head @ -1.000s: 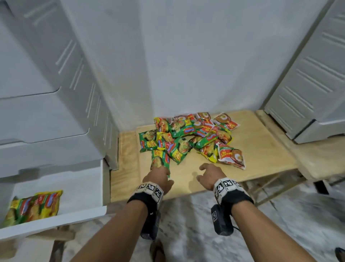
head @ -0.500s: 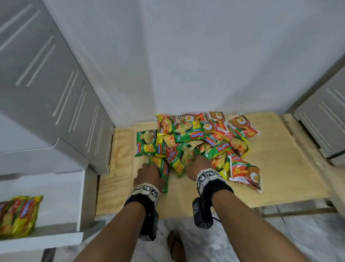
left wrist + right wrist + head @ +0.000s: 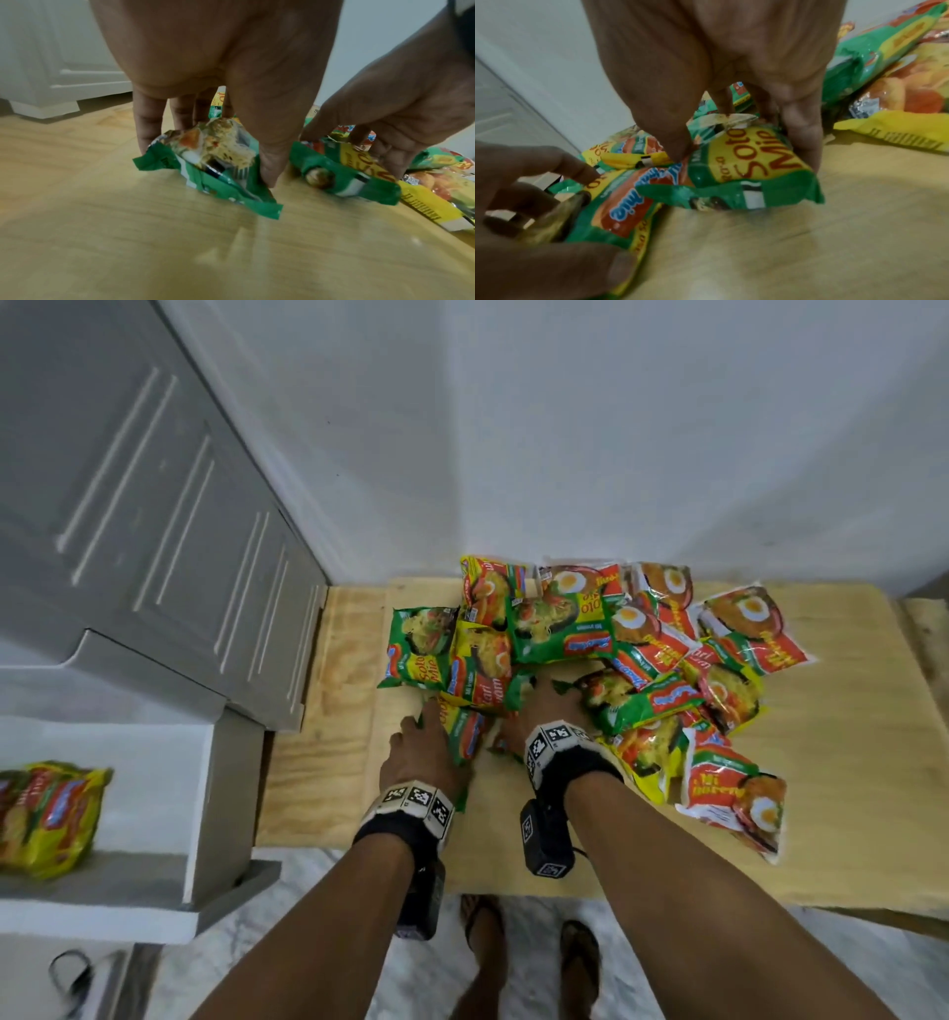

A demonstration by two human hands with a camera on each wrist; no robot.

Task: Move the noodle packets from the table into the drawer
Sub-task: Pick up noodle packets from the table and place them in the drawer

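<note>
Several noodle packets lie in a pile point(image 3: 616, 649) at the back of the wooden table point(image 3: 832, 762). My left hand point(image 3: 429, 737) point(image 3: 205, 162) grips a green packet point(image 3: 464, 731) point(image 3: 213, 160) at the pile's near left edge, thumb on one side and fingers on the other. Beside it my right hand point(image 3: 534, 711) point(image 3: 744, 154) grips a green Soto Mie packet point(image 3: 752, 168) point(image 3: 347, 172), which the hand mostly hides in the head view. Both packets still touch the table. The open white drawer point(image 3: 154, 762) at the left holds a yellow packet point(image 3: 46, 814).
A grey cabinet point(image 3: 154, 546) stands at the left, above the drawer and against the table's left end. A white wall point(image 3: 565, 428) runs behind the pile. My feet in sandals point(image 3: 529, 963) stand on the marble floor below the table's front edge.
Both hands have reached forward from the table's front to the near edge of the pile, and each has closed round a green packet. The head view has moved closer.
</note>
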